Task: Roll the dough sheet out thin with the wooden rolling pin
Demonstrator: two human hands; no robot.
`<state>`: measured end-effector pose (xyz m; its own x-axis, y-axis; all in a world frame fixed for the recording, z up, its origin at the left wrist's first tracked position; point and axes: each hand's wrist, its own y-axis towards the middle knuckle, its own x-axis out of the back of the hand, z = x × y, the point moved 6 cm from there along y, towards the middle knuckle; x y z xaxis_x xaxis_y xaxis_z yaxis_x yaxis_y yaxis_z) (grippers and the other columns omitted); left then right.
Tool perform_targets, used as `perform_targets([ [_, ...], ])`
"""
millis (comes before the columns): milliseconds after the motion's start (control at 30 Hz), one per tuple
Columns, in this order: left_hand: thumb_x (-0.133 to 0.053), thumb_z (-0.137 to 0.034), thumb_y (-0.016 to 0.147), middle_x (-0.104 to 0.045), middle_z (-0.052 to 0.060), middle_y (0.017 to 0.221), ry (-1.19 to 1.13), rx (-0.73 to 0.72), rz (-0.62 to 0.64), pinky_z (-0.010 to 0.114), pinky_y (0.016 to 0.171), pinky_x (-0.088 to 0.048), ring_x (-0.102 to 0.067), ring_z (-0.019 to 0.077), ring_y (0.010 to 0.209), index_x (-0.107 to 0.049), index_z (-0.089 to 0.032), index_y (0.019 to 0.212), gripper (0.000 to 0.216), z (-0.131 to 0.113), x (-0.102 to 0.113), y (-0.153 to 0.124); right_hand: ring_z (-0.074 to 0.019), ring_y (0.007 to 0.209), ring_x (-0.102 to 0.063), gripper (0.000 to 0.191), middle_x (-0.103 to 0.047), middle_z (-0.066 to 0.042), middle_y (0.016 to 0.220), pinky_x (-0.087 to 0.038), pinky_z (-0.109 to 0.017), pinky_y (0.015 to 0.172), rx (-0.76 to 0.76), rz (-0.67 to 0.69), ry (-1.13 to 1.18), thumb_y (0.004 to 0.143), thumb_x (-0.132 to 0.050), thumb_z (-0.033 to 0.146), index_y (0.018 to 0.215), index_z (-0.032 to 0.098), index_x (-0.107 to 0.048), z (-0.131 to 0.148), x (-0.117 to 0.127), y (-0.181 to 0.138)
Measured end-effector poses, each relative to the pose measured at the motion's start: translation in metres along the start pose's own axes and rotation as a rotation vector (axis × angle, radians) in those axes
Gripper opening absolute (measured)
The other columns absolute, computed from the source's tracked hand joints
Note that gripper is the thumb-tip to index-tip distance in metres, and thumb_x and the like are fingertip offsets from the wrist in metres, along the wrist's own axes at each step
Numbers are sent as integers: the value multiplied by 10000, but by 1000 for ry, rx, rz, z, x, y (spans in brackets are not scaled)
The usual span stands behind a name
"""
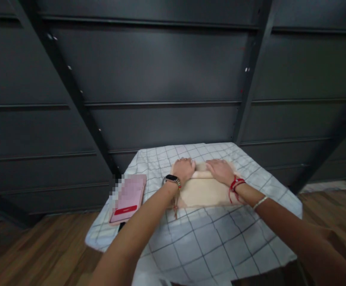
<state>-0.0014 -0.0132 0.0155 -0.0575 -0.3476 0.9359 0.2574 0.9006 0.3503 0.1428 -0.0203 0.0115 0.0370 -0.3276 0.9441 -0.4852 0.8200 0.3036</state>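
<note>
A beige cloth (204, 192) lies on a table covered with a white checked cloth (196, 246). Its far edge is rolled or folded into a thick band. My left hand (184, 170), with a dark watch on the wrist, rests on the left end of that band, fingers curled over it. My right hand (220, 171), with red string and a thin bracelet on the wrist, presses flat on the right end, fingers stretched out.
A pink phone (128, 197) lies on the table's left side, a dark object just under its near end. A dark panelled wall with slanted metal beams (71, 87) stands close behind the table. Wooden floor (35, 246) surrounds it.
</note>
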Motion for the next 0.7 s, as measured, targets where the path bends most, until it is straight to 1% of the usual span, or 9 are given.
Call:
perform_targets([
  [100, -226, -303, 982, -659, 141, 984, 7, 11, 26, 343, 814, -451, -628, 229, 933, -598, -110, 1013, 421, 7, -4, 30, -214, 918, -619, 364, -669, -141, 993, -463, -339, 788, -2, 43, -19, 985, -283, 284, 1058, 124, -601, -13, -8, 33],
  [200, -214, -282, 983, -664, 135, 972, 13, 40, 29, 319, 770, -460, -636, 224, 912, -593, -113, 1026, 418, 13, -8, 52, -191, 905, -611, 279, -633, -108, 1052, -494, -361, 791, -29, 50, -17, 951, -438, 317, 1108, 136, -580, -25, -13, 57],
  [300, -175, -265, 986, -664, 142, 975, 4, 34, 46, 320, 750, -463, -637, 229, 914, -589, -113, 1041, 445, 16, -14, 62, -196, 975, -585, 331, -565, -80, 1179, -508, -407, 822, -25, 54, 1, 897, -550, 358, 1174, 176, -547, -29, -15, 65],
  [367, -176, -261, 983, -665, 146, 982, -17, -40, 106, 326, 754, -465, -631, 235, 927, -598, -111, 1030, 450, 12, -19, 61, -203, 991, -580, 340, -555, -81, 1198, -507, -415, 828, -6, 60, 17, 894, -555, 356, 1185, 180, -542, -26, -15, 60],
  [433, -228, -255, 975, -670, 118, 992, -46, -139, 178, 310, 798, -459, -621, 215, 948, -619, -132, 991, 410, 6, -24, 51, -197, 974, -587, 285, -586, -85, 1153, -497, -386, 835, 19, 73, 35, 919, -509, 351, 1130, 172, -577, -19, -15, 48],
  [500, -275, -248, 964, -669, 83, 1017, -84, -220, 198, 285, 859, -441, -605, 188, 984, -630, -158, 968, 366, 0, -23, 33, -198, 962, -591, 281, -626, -99, 1075, -475, -350, 849, 94, 62, 54, 958, -410, 328, 1041, 157, -616, -6, -12, 29],
  [567, -275, -267, 965, -655, 80, 1057, -117, -286, 163, 297, 908, -424, -586, 189, 1026, -616, -165, 1019, 360, -6, -17, 10, -217, 959, -588, 341, -643, -121, 1019, -453, -347, 855, 189, 7, 53, 973, -332, 315, 978, 143, -626, 7, -5, 6],
  [633, -286, -348, 966, -628, 103, 1116, -143, -342, 102, 330, 940, -415, -565, 211, 1073, -571, -155, 1113, 374, -12, -7, -17, -234, 916, -591, 333, -641, -126, 988, -456, -362, 813, 272, -33, 55, 962, -355, 349, 972, 135, -611, 16, 2, -16],
  [700, -350, -454, 942, -593, 130, 1181, -154, -378, 75, 348, 971, -402, -537, 236, 1127, -516, -138, 1184, 431, -15, 2, -40, -233, 851, -597, 309, -639, -115, 952, -464, -351, 743, 328, -24, 76, 938, -415, 389, 984, 143, -596, 21, 7, -30],
])
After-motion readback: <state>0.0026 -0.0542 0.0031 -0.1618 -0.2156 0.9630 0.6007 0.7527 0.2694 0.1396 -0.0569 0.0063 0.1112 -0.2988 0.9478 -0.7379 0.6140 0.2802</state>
